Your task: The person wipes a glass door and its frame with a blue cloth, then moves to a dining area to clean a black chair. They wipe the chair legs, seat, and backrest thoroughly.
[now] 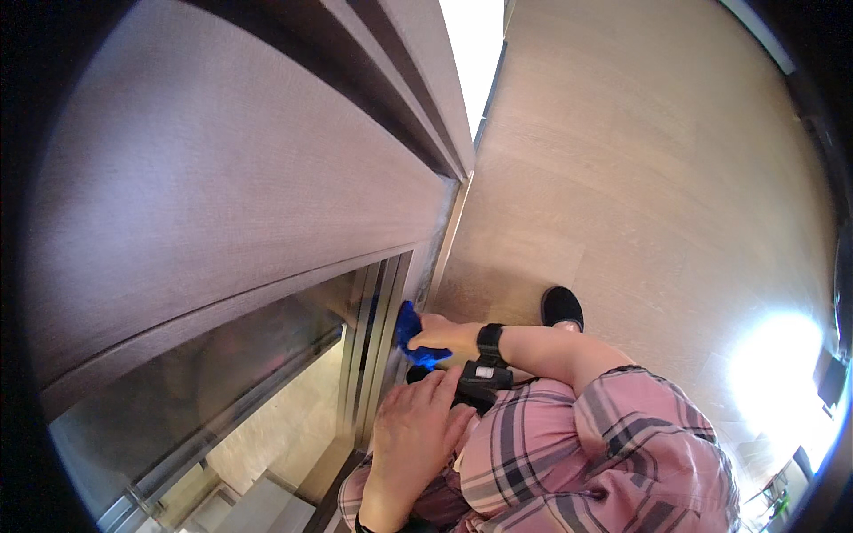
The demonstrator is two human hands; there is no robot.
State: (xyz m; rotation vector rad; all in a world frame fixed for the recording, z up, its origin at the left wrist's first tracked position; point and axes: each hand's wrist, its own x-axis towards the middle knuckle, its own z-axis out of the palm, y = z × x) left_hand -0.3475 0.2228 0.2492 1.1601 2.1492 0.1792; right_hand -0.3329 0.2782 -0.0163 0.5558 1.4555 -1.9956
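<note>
My right hand (pixel 440 334) grips a bright blue cloth (pixel 408 326). The cloth lies close to the edge of a wood-grain panel (pixel 220 166) with a glass section; whether it touches is hard to tell. A black strap (pixel 490 343) with a small black device (pixel 490 374) circles my right wrist. My left hand (pixel 416 416) is nearer the camera, lower in the view, its fingers extended and thumb apart. Nothing shows in it, though its palm side is hidden. A dark band (pixel 363 525) sits at my left wrist.
The glass section (pixel 266 360) has metal edge strips (pixel 373 340), with pale shelving or boxes (pixel 266 510) seen through it. Wood-look floor (pixel 620 166) spreads to the right. My black shoe (pixel 562 306) stands there. A bright light patch (pixel 773 373) glares on the right.
</note>
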